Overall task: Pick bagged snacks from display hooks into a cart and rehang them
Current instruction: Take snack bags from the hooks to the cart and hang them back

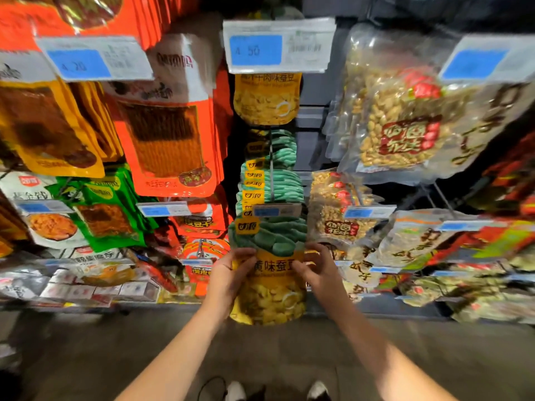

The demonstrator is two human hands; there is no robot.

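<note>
Two hands hold one yellow broad bean bag (269,296) at 6 o'clock, low on the rack. My left hand (231,274) and right hand (317,270) both pinch its top edge, fingers curled. Green bean bags (272,227) hang just above at 12 o'clock. A hard tug could tear the bag's hole or knock those down.

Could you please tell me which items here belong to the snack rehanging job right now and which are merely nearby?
In the job: yellow bean snack bag, left hand, right hand.

Merely nearby: green snack bags, peanut bags, orange snack bags, price tags.
</note>
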